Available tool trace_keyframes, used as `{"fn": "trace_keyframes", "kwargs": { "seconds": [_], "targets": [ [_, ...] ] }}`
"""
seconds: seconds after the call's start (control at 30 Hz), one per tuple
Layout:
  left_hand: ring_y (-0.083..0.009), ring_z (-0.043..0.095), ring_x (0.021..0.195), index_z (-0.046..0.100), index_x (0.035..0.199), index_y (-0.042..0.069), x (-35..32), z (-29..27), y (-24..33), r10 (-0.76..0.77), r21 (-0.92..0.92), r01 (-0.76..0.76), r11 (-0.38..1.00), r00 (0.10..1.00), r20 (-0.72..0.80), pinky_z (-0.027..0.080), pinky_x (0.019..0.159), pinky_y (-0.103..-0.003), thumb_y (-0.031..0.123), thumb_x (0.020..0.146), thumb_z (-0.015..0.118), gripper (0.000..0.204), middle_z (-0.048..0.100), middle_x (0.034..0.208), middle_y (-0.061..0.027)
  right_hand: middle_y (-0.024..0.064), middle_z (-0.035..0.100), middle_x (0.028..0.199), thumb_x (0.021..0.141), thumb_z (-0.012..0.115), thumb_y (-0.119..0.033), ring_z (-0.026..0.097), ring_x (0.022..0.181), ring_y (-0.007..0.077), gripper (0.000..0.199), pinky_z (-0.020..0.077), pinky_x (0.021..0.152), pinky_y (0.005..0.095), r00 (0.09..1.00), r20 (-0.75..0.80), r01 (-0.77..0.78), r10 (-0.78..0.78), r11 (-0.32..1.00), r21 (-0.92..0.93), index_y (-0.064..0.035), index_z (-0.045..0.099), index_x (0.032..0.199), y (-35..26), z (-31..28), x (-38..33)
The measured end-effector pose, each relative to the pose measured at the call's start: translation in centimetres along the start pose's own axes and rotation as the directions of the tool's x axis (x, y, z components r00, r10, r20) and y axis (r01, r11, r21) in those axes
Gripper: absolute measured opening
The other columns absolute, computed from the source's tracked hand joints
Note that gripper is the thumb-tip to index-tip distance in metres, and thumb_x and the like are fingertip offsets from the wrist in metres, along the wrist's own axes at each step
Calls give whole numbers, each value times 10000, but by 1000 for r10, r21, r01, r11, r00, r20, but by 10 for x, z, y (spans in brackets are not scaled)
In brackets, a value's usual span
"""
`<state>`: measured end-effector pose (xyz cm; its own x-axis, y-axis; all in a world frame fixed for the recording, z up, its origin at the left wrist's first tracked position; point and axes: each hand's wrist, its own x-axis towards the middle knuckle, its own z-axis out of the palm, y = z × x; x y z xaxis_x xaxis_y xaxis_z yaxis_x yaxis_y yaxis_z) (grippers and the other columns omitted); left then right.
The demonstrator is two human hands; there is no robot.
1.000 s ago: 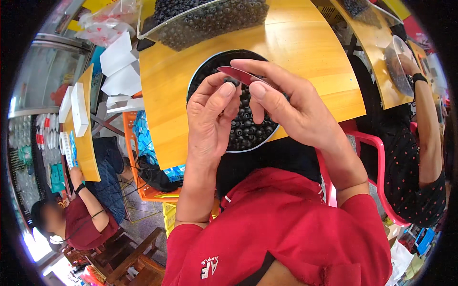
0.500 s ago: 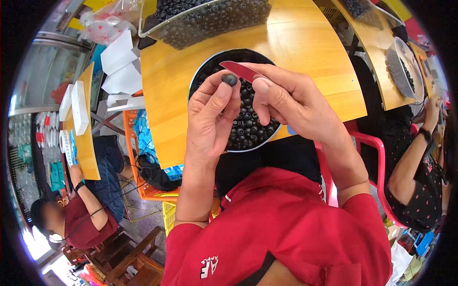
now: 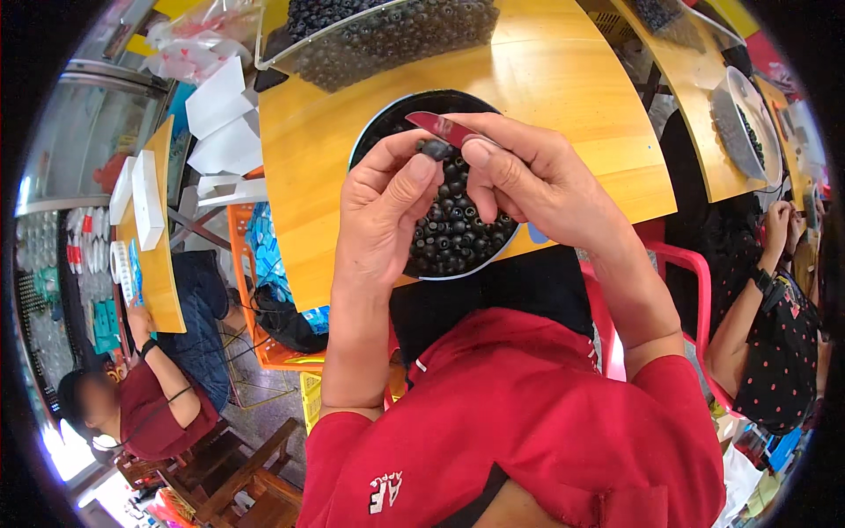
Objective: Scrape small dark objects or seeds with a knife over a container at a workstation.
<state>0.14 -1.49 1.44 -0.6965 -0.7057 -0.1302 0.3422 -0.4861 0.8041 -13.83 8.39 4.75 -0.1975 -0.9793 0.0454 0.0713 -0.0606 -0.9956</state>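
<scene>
My left hand (image 3: 392, 198) is closed, pinching a dark round bead-like piece (image 3: 433, 150) between thumb and fingertips. In my right hand (image 3: 532, 180) is a small knife, its handle hidden by the fingers. The knife's blade (image 3: 440, 129) shines red and points left, just above the dark piece; whether they touch I cannot tell. Both hands are over a round bowl (image 3: 359, 145) with a pale rim. Many similar dark round pieces (image 3: 453, 233) fill the bowl, partly covered by my hands.
The bowl stands at the near edge of a yellow wooden table (image 3: 581, 114). A clear bin (image 3: 387, 44) of dark pieces sits at its far side. An orange crate (image 3: 273, 352) is left, a pink chair (image 3: 695, 264) right. Other people work at both sides.
My left hand has shifted slightly left, and the dark piece has turned between its fingers. The knife blade has tilted a little. The person at right has moved an arm.
</scene>
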Motion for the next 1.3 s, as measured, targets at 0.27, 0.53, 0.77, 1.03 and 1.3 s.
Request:
{"fn": "trace_keyframes", "kwargs": {
  "seconds": [0.27, 0.53, 0.77, 1.03, 1.3],
  "targets": [
    [-18, 507, 703, 624, 1009, 37, 1, -10, 13, -9, 322, -33, 946, 992, 127, 392, 613, -160, 125, 848, 658, 187, 614, 842, 26, -12, 502, 611, 973, 440, -173, 483, 584, 40, 343, 402, 561, 195, 997, 74, 29, -9, 961, -274, -40, 510, 1282, -1, -7, 3],
    [-48, 551, 799, 622, 1023, 26, 0, -8, 13, 38, 309, -92, 947, 984, 177, 437, 706, -170, 94, 847, 651, 191, 632, 911, 8, -24, 505, 574, 973, 449, -221, 447, 526, 28, 348, 341, 472, 188, 992, 104, -53, 73, 982, -182, -60, 527, 1272, -4, -13, 8],
    [-17, 502, 682, 617, 1028, 26, 4, -15, 9, -7, 155, -20, 988, 985, 171, 411, 618, -155, 132, 843, 666, 218, 616, 862, 28, -25, 515, 573, 978, 449, -252, 389, 476, 8, 361, 303, 435, 177, 994, 87, 72, -61, 989, -128, -59, 519, 1275, 8, -3, 8],
    [-59, 559, 712, 608, 1056, 29, 4, -14, 3, -90, -101, 100, 990, 991, 102, 452, 625, -162, 123, 852, 651, 228, 629, 866, -8, -20, 520, 579, 979, 445, -243, 400, 465, 10, 350, 303, 428, 172, 999, 53, 3, 0, 998, -62, -50, 528, 1259, 3, -5, 10],
    [-61, 525, 656, 598, 1074, 30, 5, -15, -2, -119, -273, 182, 945, 965, 233, 420, 574, -156, 145, 869, 627, 237, 629, 874, -39, -24, 529, 586, 973, 462, -223, 400, 466, -1, 332, 294, 417, 165, 996, 19, 86, -85, 995, -44, -65, 537, 1255, 11, -2, 14]
  ]
}}
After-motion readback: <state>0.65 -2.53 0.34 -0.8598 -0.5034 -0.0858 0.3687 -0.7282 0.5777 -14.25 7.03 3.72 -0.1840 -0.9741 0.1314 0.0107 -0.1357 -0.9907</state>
